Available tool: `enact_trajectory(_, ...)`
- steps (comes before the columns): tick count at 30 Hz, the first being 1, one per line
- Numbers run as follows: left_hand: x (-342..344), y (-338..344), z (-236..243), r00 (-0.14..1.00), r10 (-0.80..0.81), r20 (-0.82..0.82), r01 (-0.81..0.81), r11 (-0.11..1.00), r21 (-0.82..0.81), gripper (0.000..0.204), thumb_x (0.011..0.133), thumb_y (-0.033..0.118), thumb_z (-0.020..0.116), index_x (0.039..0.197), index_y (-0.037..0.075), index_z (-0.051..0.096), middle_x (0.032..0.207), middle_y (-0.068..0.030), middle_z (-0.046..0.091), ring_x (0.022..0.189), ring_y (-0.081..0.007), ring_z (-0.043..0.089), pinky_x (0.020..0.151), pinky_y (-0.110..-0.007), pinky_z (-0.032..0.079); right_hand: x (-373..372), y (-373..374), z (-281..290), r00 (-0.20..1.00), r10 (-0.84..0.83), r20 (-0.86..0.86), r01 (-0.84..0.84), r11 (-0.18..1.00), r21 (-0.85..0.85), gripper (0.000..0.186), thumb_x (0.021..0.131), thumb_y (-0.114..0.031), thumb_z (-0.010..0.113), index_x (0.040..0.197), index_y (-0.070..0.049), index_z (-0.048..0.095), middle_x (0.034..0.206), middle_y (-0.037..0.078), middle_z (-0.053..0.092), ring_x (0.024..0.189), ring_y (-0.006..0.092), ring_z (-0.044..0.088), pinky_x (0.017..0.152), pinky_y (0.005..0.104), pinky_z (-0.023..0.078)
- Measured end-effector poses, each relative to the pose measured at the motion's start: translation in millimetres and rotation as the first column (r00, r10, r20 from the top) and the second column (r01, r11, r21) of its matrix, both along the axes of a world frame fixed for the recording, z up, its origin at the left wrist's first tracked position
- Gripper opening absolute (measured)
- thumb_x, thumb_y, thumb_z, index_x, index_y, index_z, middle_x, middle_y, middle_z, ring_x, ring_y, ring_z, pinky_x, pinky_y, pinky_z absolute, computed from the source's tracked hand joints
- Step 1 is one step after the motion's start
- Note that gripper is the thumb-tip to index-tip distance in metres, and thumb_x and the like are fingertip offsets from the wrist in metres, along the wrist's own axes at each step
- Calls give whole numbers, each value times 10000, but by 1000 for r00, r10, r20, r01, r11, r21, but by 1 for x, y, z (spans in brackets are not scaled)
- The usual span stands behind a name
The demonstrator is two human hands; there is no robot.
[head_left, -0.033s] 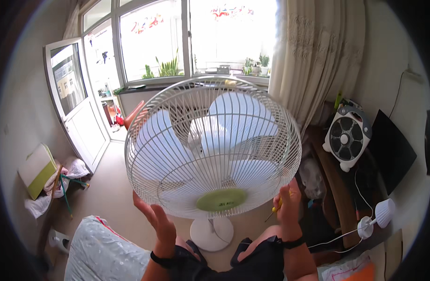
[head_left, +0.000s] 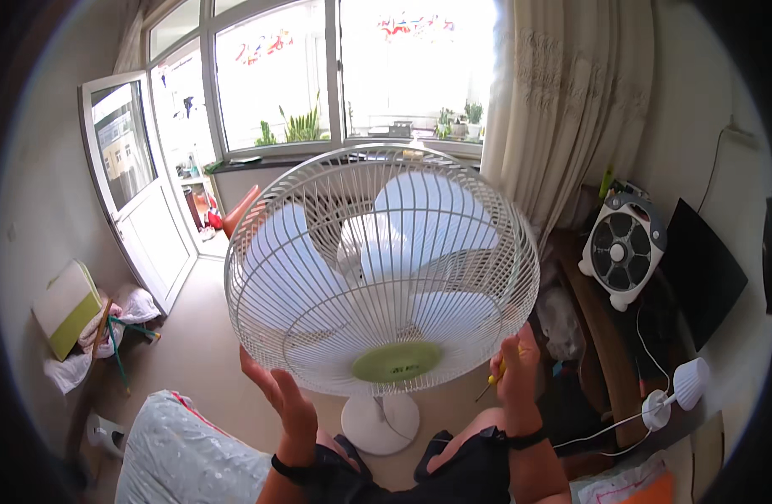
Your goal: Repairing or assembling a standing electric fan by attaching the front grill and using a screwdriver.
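A white pedestal fan (head_left: 384, 290) stands before me, its wire cage tilted and wide, with pale blades and a green oval badge. Its round white base (head_left: 380, 423) rests on the floor. At the cage's lower left rim is my left hand (head_left: 287, 412), fingers stretched out and apart; the fingertips meet the rim, and whether they press on it is unclear. On the right, my right hand (head_left: 519, 382) is closed round a screwdriver (head_left: 501, 370) with a yellow handle, its shaft pointing down and left. That hand is beside the lower right rim.
A small box fan (head_left: 619, 250) stands on a dark cabinet at right, beside a black screen (head_left: 705, 273). A white lamp (head_left: 690, 382) with a cord is nearer. Left are an open door (head_left: 138, 185) and a cloth-covered seat (head_left: 188, 449). A curtain (head_left: 562, 109) hangs behind.
The fan's cage sits slightly lower in the picture, its top edge tipped down a little. My hands hold nearly the same places.
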State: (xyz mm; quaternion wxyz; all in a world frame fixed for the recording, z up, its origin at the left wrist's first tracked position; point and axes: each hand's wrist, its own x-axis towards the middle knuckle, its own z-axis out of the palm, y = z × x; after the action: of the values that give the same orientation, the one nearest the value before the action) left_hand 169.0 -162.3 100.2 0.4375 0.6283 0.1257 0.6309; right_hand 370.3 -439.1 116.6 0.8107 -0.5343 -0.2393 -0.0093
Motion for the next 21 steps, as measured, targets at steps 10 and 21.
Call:
enact_trajectory(10, 16, 3, 6, 996, -23, 89, 31, 996, -89, 774, 1115, 558, 387, 1661, 49, 184, 1700, -197, 232, 1551, -356, 264, 1266, -507, 221, -1, 3, 7, 992, -121, 32, 124, 985, -119, 537, 1001, -505, 724, 1259, -46, 625, 741, -55, 495, 553, 6, 475, 444, 192, 392)
enact_trajectory(21, 6, -6, 19, 997, 29, 71, -25, 998, -52, 820, 1097, 562, 421, 1660, 21, 170, 1711, -201, 198, 1571, -344, 226, 1275, -511, 195, -11, -1, 2, 984, -176, -11, 174, 978, -119, 558, 990, -426, 770, 1348, -39, 586, 754, -64, 510, 557, -2, 463, 478, 180, 376)
